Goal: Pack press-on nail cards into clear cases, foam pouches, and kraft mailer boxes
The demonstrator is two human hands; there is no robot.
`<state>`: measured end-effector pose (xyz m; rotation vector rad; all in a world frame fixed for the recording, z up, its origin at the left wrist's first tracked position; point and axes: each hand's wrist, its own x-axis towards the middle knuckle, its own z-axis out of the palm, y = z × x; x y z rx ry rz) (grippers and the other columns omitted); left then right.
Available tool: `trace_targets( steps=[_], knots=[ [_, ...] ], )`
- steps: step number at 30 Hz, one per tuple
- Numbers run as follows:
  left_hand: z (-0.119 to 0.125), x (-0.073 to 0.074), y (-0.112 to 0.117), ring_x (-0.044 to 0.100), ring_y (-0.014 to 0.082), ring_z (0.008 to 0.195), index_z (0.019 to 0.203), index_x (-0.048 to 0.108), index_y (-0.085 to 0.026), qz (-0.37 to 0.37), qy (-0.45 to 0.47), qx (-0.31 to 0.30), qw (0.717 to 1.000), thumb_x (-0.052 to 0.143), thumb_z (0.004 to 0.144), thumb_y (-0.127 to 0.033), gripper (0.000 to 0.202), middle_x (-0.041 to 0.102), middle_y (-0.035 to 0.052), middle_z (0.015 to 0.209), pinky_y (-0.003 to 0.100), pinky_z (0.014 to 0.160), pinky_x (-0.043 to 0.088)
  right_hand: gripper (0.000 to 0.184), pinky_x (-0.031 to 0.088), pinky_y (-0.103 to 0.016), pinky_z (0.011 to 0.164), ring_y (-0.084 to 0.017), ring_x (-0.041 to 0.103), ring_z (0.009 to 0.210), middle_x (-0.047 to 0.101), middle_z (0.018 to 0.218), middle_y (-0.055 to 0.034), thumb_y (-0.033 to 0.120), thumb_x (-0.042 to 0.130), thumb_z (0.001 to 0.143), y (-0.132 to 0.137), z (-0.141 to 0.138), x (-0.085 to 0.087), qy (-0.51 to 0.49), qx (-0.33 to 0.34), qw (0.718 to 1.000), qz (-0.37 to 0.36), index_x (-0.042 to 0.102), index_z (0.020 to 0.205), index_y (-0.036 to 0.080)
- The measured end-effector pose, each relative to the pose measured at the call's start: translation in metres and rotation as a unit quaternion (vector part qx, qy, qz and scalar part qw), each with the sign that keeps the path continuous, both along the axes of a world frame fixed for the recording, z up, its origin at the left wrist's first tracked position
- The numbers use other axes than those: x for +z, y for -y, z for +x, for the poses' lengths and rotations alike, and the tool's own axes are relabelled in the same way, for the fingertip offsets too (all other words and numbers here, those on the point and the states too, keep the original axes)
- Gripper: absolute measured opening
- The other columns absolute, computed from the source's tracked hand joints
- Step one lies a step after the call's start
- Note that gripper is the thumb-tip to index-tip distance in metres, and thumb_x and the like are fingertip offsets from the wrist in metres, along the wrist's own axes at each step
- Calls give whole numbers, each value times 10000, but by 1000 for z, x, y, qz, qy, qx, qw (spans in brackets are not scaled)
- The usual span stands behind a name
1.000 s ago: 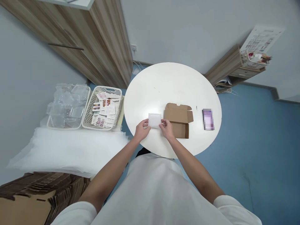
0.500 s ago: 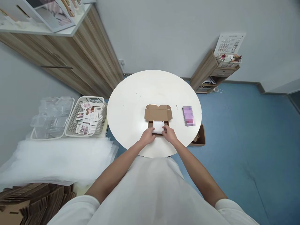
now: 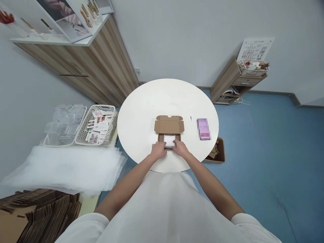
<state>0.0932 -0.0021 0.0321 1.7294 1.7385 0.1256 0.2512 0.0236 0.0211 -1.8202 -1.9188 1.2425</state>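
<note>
A small brown cardboard box sits on the white table with its lid flap raised toward the far side. Inside it lies a white wrapped packet, lower than the box walls as far as I can see. My left hand is closed at the packet's left edge, over the near left side of the box. At the right edge, my right hand is closed with its thumb and fingers against the packet. Some fingertips are hidden inside the box.
The round white table carries a purple pixelated stack on the right. To the left are a basket of printed cards, a bin of clear plastic cases, white sheets and flattened cardboard. An open carton stands on the floor.
The white packet has gone down into the box, and both hands have lowered with it at its sides. The whole view has shifted slightly.
</note>
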Motion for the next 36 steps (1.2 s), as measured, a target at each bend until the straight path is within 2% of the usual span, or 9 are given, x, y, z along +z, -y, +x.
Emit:
trace_targets(
  steps=[5, 8, 10, 13, 16, 19, 23, 32, 36],
  knots=[
    [-11, 3, -3, 395, 312, 1134, 1082, 519, -229, 72, 20, 34, 997, 506, 663, -171, 424, 452, 92, 1256, 446, 888, 326, 273, 408, -334, 762, -211, 559, 861, 613, 934, -76, 216, 511, 715, -9, 10, 11, -6, 4, 998, 65, 568, 980, 189],
    [-25, 2, -13, 357, 282, 1187, 1156, 460, -207, 106, 61, 117, 986, 515, 704, -240, 457, 384, 107, 1309, 414, 940, 310, 312, 414, -327, 798, -188, 544, 906, 586, 1015, -67, 267, 486, 737, -23, 24, 15, -41, -53, 993, 96, 539, 1036, 194],
    [-34, 0, -23, 367, 262, 1193, 1220, 389, -183, 81, 120, 199, 969, 527, 723, -322, 535, 352, 132, 1330, 390, 941, 325, 423, 408, -332, 836, -190, 518, 978, 529, 1135, -82, 324, 523, 717, -35, 34, 13, -66, -114, 987, 95, 487, 1118, 195],
    [-45, -3, -38, 425, 246, 1162, 1263, 321, -169, -7, 235, 312, 921, 495, 746, -462, 620, 357, 159, 1333, 357, 886, 383, 592, 399, -343, 870, -203, 476, 1074, 450, 1250, -109, 431, 565, 685, -51, 43, 8, -128, -198, 972, 14, 407, 1209, 205],
    [-50, -3, -51, 463, 231, 1136, 1218, 379, -175, -52, 335, 360, 869, 416, 777, -520, 561, 412, 147, 1305, 332, 831, 422, 571, 422, -346, 838, -202, 483, 1089, 456, 1260, -108, 541, 469, 729, -62, 45, 5, -225, -225, 942, -106, 427, 1197, 218],
    [-49, 0, -57, 509, 218, 1087, 1131, 470, -188, -56, 388, 355, 848, 346, 795, -548, 508, 503, 119, 1229, 329, 802, 440, 516, 433, -346, 811, -192, 519, 1046, 520, 1204, -72, 586, 348, 774, -69, 41, 8, -295, -201, 920, -162, 503, 1119, 235],
    [-45, 10, -62, 531, 207, 1059, 1110, 506, -193, -46, 412, 307, 857, 291, 798, -582, 543, 536, 105, 1199, 328, 804, 439, 501, 412, -337, 836, -181, 530, 1025, 559, 1162, -40, 591, 314, 789, -76, 35, 17, -336, -169, 913, -157, 530, 1096, 259],
    [-49, 23, -57, 407, 236, 1176, 1147, 527, -228, -23, 383, 249, 890, 222, 803, -612, 599, 456, 72, 1289, 379, 863, 389, 495, 340, -368, 915, -182, 384, 1187, 447, 1292, -1, 578, 324, 798, -67, 41, 28, -321, -126, 934, -93, 470, 1193, 317],
    [-54, 23, -49, 457, 222, 1095, 1152, 532, -197, -33, 332, 246, 910, 176, 790, -636, 671, 484, 93, 1247, 362, 839, 409, 531, 358, -351, 903, -178, 430, 1119, 476, 1257, -18, 595, 314, 792, -58, 46, 25, -291, -120, 945, -84, 485, 1192, 290]
  ],
)
